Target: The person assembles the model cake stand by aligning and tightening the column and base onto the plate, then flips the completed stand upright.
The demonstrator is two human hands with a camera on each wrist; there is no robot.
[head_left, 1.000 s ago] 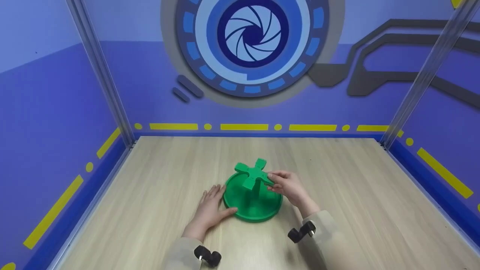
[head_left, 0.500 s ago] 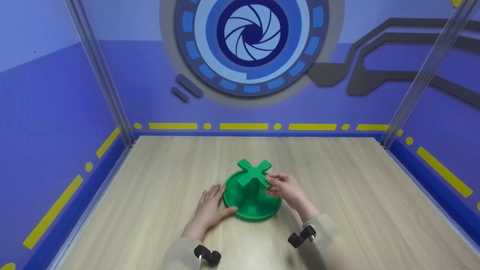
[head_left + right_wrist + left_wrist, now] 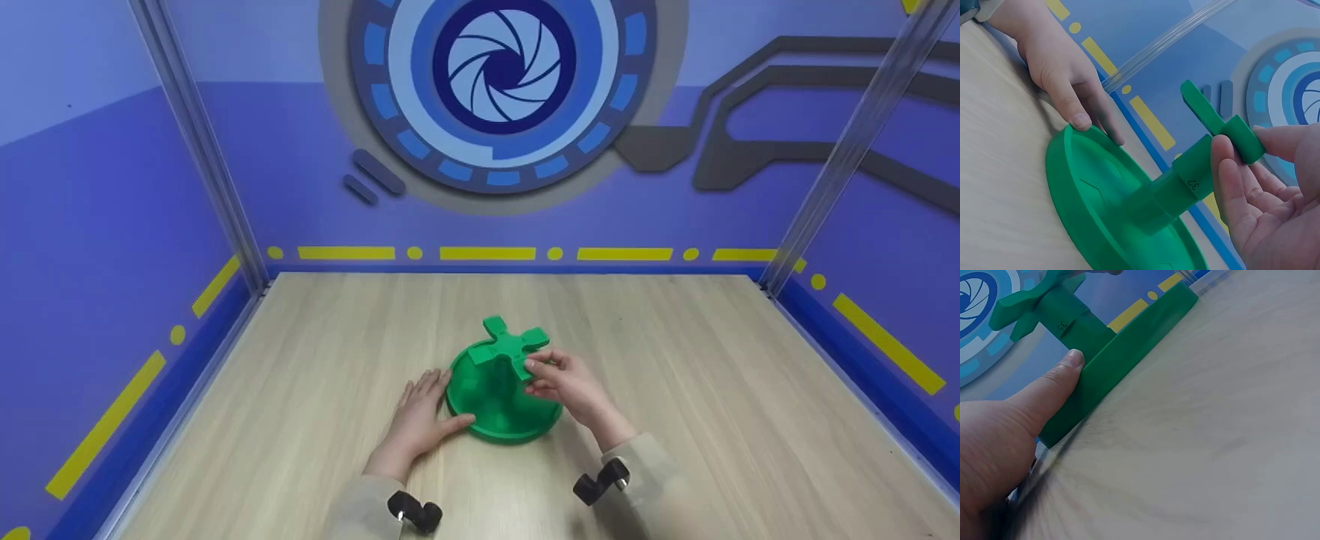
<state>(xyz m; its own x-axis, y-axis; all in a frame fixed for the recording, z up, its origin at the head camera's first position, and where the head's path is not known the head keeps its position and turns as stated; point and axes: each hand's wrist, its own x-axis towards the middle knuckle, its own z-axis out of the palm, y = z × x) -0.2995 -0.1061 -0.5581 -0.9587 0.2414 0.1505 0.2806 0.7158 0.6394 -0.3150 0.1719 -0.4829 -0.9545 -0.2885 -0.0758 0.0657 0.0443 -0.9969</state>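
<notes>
Wooden table (image 3: 337,337), blue wall (image 3: 270,165), metal posts (image 3: 203,142)

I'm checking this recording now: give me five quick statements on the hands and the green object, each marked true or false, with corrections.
1. The right hand pinches one arm of the cross-shaped top. True.
2. The cross-shaped top has six arms. False: it has four.
3. The left hand touches the rim of the round base. True.
4. The cross-shaped top lies beside the round base. False: it is above it, at the column's upper end.
5. The column stands inside the base's rim. True.
</notes>
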